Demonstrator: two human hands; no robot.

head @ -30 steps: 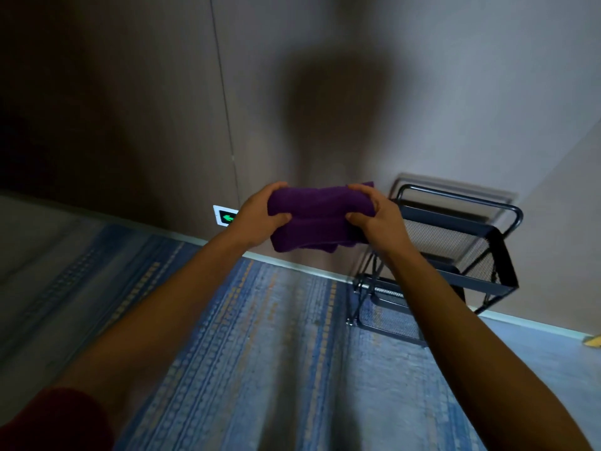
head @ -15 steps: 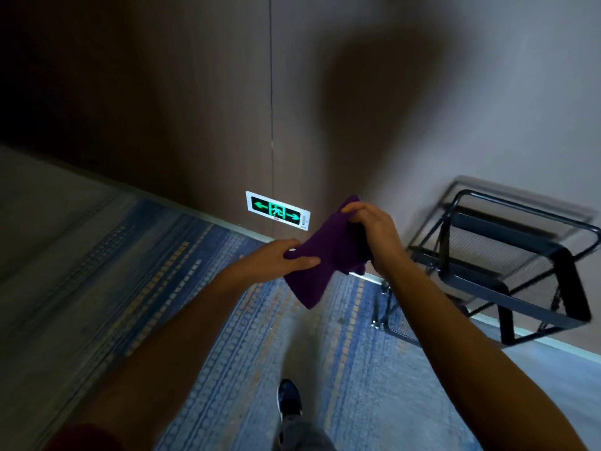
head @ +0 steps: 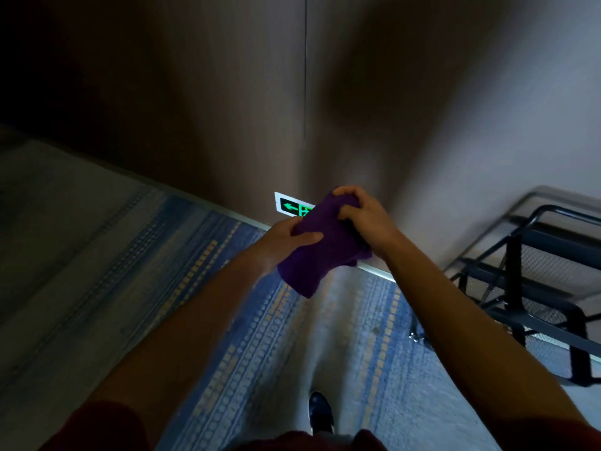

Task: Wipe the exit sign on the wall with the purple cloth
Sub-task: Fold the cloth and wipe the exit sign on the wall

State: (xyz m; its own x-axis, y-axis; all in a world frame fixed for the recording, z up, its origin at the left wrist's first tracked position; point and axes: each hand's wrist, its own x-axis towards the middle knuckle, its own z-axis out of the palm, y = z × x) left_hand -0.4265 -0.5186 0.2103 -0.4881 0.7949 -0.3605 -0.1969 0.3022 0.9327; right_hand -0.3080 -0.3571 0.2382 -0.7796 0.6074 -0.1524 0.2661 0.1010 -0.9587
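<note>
A: Cloth?
B: purple cloth, bunched and folded thick, fuzzy towel look, lower end hanging loose. Held in front of the wall, low down.
A: Hands?
B: left hand grips its lower-left side, thumb across the front. right hand clamps the top end, fingers curled over it.
A: Sign?
B: exit sign, white frame, green arrow lit, set low on the wall just above the floor edge. Cloth hides its right part.
A: Extras?
B: black metal rack right, blue patterned carpet.

Purple cloth, blue-striped carpet
</note>
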